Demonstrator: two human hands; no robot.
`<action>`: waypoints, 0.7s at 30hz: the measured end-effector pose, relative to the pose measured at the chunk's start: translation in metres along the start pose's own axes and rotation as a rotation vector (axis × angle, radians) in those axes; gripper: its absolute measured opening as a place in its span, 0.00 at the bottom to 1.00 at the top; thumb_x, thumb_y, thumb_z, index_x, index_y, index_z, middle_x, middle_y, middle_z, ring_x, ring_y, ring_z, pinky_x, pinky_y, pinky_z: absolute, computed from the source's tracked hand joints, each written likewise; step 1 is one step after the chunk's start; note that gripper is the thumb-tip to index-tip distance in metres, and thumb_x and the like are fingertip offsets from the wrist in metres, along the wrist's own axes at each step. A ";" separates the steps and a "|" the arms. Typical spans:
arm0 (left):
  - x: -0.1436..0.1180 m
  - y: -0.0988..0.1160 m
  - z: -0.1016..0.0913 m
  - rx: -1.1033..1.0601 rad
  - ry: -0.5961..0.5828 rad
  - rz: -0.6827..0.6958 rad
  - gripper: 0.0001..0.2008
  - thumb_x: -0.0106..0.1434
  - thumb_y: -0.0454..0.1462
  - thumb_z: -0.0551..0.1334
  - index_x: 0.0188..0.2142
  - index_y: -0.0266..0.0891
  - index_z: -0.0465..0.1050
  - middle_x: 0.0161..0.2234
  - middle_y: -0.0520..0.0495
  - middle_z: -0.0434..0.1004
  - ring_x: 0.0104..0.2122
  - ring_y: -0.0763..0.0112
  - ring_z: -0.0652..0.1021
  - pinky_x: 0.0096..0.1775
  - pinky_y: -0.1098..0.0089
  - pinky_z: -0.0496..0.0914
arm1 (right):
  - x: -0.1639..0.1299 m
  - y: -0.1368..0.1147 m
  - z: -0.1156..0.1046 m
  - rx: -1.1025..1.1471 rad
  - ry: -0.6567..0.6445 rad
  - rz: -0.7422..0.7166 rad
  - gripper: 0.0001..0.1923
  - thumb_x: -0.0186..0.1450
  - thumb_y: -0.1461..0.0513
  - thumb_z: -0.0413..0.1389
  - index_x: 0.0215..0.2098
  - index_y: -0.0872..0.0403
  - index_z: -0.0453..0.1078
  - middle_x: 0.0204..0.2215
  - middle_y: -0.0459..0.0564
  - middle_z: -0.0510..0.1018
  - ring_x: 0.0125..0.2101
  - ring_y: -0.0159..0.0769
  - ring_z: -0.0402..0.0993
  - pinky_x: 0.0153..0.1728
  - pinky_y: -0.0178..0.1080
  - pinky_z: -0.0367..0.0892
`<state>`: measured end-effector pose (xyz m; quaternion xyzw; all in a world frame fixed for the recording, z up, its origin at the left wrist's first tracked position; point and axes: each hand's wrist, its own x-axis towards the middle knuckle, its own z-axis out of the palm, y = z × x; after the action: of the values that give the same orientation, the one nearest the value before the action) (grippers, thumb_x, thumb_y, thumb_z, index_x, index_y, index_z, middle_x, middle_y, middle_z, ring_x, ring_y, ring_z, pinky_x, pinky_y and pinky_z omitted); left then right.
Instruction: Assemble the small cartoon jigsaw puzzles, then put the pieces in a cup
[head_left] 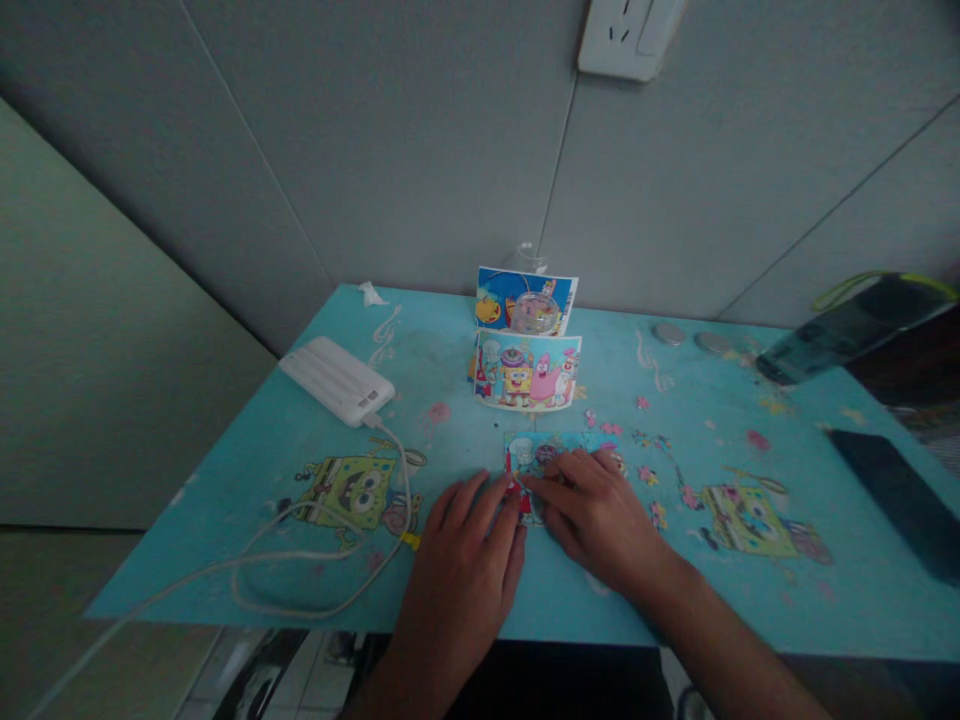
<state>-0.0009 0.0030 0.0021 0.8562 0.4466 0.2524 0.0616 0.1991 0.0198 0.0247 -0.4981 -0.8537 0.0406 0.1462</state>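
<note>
A partly covered cartoon jigsaw puzzle [523, 455] lies flat on the blue table in front of me. My left hand [466, 535] rests at its left edge, fingers extended and slightly apart, with fingertips touching the puzzle. From the right, my right hand [600, 510] lies over the puzzle, its index finger stretched out to a spot close to the left fingertips. Its palm hides much of the puzzle's right part. Several loose puzzle pieces [646, 474] are scattered right of that hand. Behind the puzzle stands a picture card [527, 375] with the same cartoon characters.
A white power bank [337, 380] with a white cable [406, 470] lies on the left. A clear round container [534, 314] sits behind the card by a blue card [491, 300]. To the right are two round lids [668, 333], a dark bottle [847, 330] and a black phone [900, 500].
</note>
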 end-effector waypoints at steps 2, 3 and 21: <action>0.000 0.000 0.000 0.010 -0.001 0.001 0.15 0.69 0.34 0.59 0.54 0.39 0.72 0.56 0.43 0.75 0.57 0.53 0.72 0.56 0.49 0.69 | 0.000 0.002 0.000 0.026 0.027 0.023 0.16 0.69 0.65 0.54 0.54 0.50 0.73 0.40 0.52 0.75 0.41 0.42 0.69 0.43 0.45 0.57; 0.000 0.000 0.001 0.015 -0.005 0.001 0.15 0.69 0.34 0.59 0.54 0.39 0.72 0.56 0.43 0.75 0.57 0.53 0.72 0.56 0.48 0.68 | 0.000 0.002 0.001 0.025 0.026 0.037 0.16 0.69 0.66 0.54 0.54 0.50 0.73 0.40 0.52 0.75 0.41 0.42 0.69 0.43 0.44 0.57; -0.008 -0.022 0.017 0.073 0.066 0.144 0.15 0.69 0.36 0.59 0.54 0.37 0.72 0.56 0.40 0.75 0.56 0.52 0.73 0.55 0.49 0.67 | 0.004 -0.015 -0.001 -0.072 -0.019 0.072 0.06 0.71 0.62 0.54 0.42 0.54 0.73 0.38 0.50 0.77 0.39 0.40 0.72 0.40 0.42 0.59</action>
<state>-0.0123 0.0116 -0.0222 0.8789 0.3945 0.2680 -0.0029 0.1852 0.0160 0.0299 -0.5329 -0.8376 0.0200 0.1186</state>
